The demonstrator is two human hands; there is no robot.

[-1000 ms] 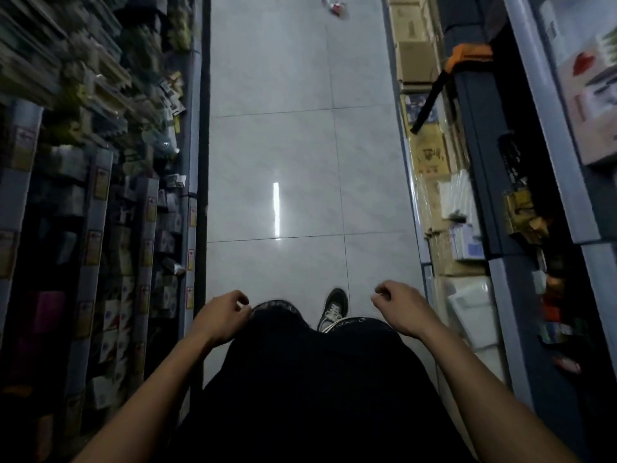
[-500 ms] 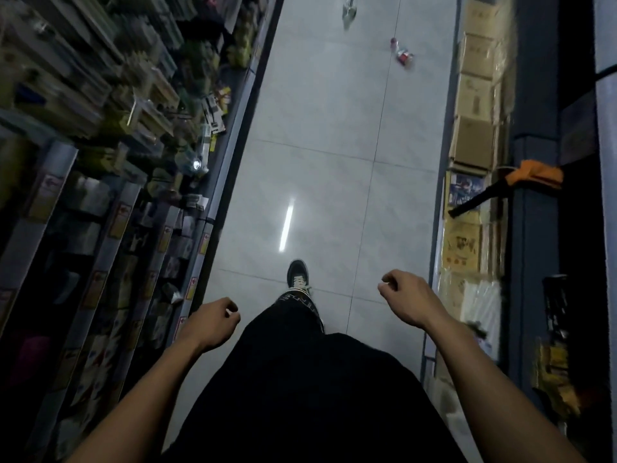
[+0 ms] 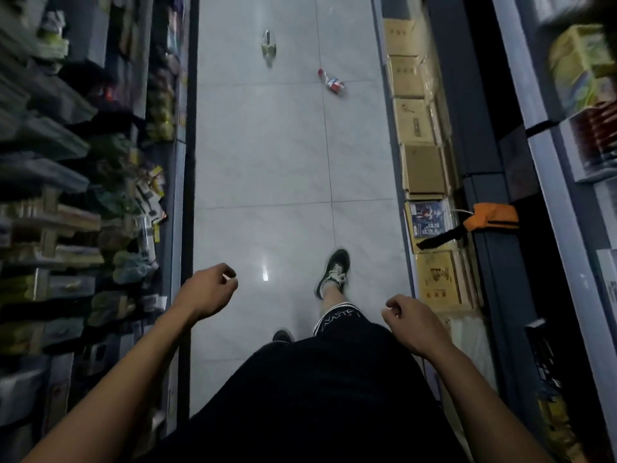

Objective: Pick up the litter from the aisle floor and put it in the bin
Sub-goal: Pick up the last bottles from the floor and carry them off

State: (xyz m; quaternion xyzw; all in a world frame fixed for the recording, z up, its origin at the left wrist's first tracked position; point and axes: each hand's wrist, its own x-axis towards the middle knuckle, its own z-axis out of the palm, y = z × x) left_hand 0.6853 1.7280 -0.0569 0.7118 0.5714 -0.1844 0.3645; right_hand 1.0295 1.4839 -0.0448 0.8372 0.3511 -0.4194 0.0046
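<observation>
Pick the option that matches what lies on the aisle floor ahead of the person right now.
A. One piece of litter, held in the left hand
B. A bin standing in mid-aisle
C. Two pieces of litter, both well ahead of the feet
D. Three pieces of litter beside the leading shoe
C: a greenish wrapper and a red-capped bottle lie far down the floor, beyond the leading shoe; the left hand and right hand hold nothing, and no bin shows.

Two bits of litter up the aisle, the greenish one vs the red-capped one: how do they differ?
The crumpled greenish-silver wrapper lies farther up, mid-aisle; the clear red-capped plastic bottle lies nearer and further right. The wrapper is flattish, the bottle rounded and angled. Both lie on the pale tiled floor, untouched.
</observation>
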